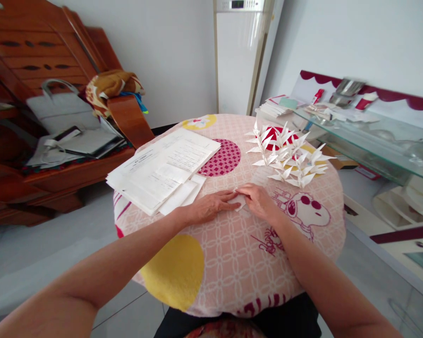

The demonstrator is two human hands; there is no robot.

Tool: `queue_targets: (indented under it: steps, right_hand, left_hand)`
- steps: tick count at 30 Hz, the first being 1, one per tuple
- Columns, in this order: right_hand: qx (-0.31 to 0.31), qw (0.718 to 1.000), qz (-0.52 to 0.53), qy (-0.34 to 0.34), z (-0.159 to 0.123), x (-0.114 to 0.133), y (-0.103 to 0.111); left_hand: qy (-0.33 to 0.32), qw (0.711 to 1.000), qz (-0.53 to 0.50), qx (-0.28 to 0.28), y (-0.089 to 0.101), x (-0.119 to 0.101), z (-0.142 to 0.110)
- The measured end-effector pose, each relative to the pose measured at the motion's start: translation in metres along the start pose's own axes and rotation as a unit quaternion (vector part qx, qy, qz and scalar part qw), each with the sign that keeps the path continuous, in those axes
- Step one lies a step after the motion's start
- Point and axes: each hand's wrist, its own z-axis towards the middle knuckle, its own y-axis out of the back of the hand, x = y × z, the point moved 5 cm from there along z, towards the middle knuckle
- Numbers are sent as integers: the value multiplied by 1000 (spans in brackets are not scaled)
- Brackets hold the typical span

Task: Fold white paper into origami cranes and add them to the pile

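A small piece of white folded paper (241, 202) lies on the round table between my two hands. My left hand (213, 205) rests flat on the cloth, fingers stretched out, its thumb and fingertips pressing the paper's left side. From the other side, my right hand (256, 199) has its curled fingers closed on the paper's far edge. The fingertips of both hands almost meet there. Beyond my right hand stand several folded white paper cranes (285, 152), bunched together. Left of my left hand is a stack of printed sheets (165, 169), with smaller paper pieces (185, 195) under its near edge.
A patterned tablecloth (232, 253) covers the table. To the right stands a glass-topped cabinet (384, 141) with papers and cups on it. A wooden bench (130, 119) at the left carries a grey bag (61, 110). A white floor-standing unit (238, 61) is behind.
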Motion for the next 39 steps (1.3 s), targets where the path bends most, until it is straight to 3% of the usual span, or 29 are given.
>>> queue_targets:
  steps: [6, 12, 19, 21, 23, 25, 29, 32, 36, 39]
  right_hand:
    - [17, 999, -35, 11, -2, 3, -3]
    - [19, 998, -49, 29, 0, 3, -6]
    - [-24, 998, 53, -5, 2, -9, -3]
    - [-38, 996, 79, -8, 2, -13, -2]
    - [-55, 994, 89, -9, 1, -15, -2]
    - [-73, 993, 95, -16, 1, -17, -2]
    - [-85, 990, 112, -29, 0, -19, -2]
    - [-85, 986, 135, -43, 1, -21, -2]
    - [-87, 976, 188, -70, 3, -27, -1]
    - [-98, 955, 254, -120, 5, -38, -2]
  left_hand:
    - [-27, 999, -9, -22, -3, -10, -3]
    - [-2, 1000, -13, -24, -14, -19, -9]
    - [9, 992, -110, -63, -1, -45, -24]
    - [92, 976, -131, -148, 10, -33, -22]
    - [223, 936, -113, -249, 17, -13, -20]
    - [308, 914, -69, -255, 16, 2, -11]
    - [343, 917, -21, -201, 11, 10, 13]
    - [359, 910, -38, -205, 12, 9, 19]
    - [341, 894, -167, -237, 10, 13, 20]
    - [323, 860, -303, -253, 6, 23, 22]
